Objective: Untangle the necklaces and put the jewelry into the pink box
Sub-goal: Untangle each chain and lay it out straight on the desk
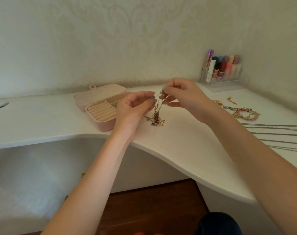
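Note:
A knot of thin gold necklaces (156,117) hangs between my hands, its lower end bunched on the white desk (186,141). My left hand (136,107) pinches strands at the left of the knot. Slightly higher, my right hand (183,94) pinches strands at the top right. The pink box (100,106) lies open just left of my left hand, lid flat behind it, with ring rolls and compartments showing. More jewelry (241,111), with pink beads, red cord and silver chain, lies to the right.
Several long silver chains (280,134) stretch across the desk at far right. A clear organizer (222,73) with cosmetics stands in the back right corner by the wall. The desk's curved front edge runs below my forearms. A small gold piece (231,100) lies near the bead jewelry.

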Demonstrator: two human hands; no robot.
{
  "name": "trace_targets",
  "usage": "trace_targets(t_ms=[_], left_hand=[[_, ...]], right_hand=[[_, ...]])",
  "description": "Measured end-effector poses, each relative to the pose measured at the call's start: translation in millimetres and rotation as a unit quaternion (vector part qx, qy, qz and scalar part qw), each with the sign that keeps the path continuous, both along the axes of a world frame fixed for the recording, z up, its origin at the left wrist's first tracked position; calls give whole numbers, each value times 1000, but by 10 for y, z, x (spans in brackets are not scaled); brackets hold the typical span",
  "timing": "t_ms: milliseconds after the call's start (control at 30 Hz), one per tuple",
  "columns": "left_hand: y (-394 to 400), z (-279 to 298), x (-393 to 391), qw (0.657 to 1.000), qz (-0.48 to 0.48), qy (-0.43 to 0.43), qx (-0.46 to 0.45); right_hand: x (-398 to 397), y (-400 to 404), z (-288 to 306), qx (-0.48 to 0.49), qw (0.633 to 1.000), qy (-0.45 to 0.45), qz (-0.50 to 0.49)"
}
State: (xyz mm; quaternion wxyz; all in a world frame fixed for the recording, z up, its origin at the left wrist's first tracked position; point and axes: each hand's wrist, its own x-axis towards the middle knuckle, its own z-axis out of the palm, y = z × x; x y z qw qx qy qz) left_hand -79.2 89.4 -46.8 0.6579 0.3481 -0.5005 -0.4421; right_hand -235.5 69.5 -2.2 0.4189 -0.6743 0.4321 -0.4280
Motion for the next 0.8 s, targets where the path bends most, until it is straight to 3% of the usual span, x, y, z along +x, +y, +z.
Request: trace_targets(t_ms=[300,600,800], left_hand=[[-12,2,6,999,-28,26,18],[-29,20,23,992,-72,94,47],[-39,4,41,994,-63,77,45]], right_hand=[[13,14,62,103,988,-112,16],[-6,57,75,78,996,-17,47],[32,52,40,57,996,66,4]])
